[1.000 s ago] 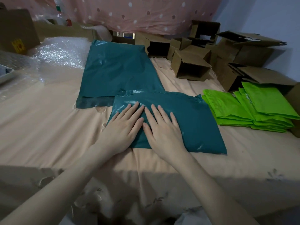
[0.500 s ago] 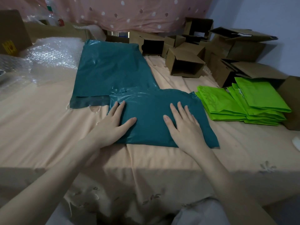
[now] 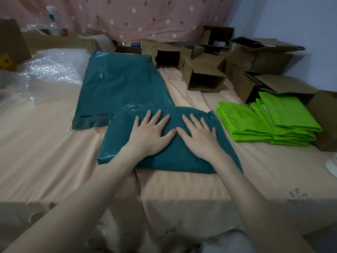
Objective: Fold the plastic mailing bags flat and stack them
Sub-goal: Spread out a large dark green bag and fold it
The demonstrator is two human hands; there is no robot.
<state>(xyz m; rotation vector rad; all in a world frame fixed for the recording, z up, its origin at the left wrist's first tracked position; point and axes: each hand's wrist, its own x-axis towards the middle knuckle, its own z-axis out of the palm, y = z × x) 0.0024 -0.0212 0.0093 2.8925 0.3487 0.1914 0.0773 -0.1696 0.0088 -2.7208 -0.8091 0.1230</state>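
A folded dark teal mailing bag [image 3: 120, 143] lies flat on the peach sheet in front of me. My left hand [image 3: 149, 133] and my right hand [image 3: 198, 137] press down on its middle, fingers straight and spread, thumbs almost touching. Behind it lies a pile of unfolded teal bags [image 3: 120, 84], with a grey adhesive strip along its near edge. To the right sits a stack of folded bright green bags [image 3: 255, 125].
Several open cardboard boxes [image 3: 202, 77] crowd the back right. Bubble wrap [image 3: 47, 73] is heaped at the back left. A pink dotted curtain [image 3: 145, 15] hangs behind. A white object [image 3: 331, 164] pokes in at the right edge.
Both hands slid apart across the folded teal bag, then came back together at its centre and a little farther from me. The bag stayed in place.
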